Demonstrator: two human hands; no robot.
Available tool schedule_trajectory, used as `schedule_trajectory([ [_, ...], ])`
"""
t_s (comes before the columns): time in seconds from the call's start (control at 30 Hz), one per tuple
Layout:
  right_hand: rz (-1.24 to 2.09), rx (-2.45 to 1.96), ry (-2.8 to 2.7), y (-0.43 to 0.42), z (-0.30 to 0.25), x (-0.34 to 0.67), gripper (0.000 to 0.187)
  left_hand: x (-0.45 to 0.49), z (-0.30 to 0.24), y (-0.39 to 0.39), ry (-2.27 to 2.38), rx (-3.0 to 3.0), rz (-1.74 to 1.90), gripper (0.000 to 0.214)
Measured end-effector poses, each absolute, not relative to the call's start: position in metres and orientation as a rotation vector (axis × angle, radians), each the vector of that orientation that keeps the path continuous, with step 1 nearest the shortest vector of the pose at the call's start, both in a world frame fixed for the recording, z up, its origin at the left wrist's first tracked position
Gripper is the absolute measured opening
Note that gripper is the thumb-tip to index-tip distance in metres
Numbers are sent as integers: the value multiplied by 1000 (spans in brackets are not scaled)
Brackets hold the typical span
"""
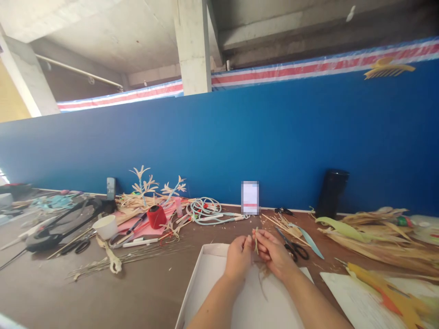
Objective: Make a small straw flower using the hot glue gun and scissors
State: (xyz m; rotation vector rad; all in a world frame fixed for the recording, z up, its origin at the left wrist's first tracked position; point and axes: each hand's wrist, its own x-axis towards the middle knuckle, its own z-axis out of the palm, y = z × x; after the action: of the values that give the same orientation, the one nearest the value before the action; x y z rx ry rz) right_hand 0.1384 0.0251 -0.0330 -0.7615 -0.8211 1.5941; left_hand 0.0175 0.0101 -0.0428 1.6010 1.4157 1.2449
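Just above a shallow white box (213,249), my two hands are close together. A thin, pale strip of dried husk (256,242) stands between their fingertips. My right hand (274,257) pinches it between thumb and fingers. My left hand (239,258) is closed against its other side, thumb uppermost, with its fingertips partly hidden. Below the hands, thin brownish fibres (263,273) hang over the box; whether they join the strip I cannot tell. Black-handled scissors (297,250) lie just beyond my right hand.
A phone (250,198) leans on the blue partition (219,146). Dried husks (380,237) and a yellow glue gun (387,292) lie right, near a black cylinder (332,194). Leftward are a red thread spool (157,216), a white cup (105,226) and husk flowers (142,183).
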Motion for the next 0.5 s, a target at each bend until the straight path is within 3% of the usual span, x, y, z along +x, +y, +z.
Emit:
schedule_trajectory([
  [0.5, 1543, -816, -950, 25, -36, 135, 30, 19, -31, 7, 1198, 1276, 1242, 38],
])
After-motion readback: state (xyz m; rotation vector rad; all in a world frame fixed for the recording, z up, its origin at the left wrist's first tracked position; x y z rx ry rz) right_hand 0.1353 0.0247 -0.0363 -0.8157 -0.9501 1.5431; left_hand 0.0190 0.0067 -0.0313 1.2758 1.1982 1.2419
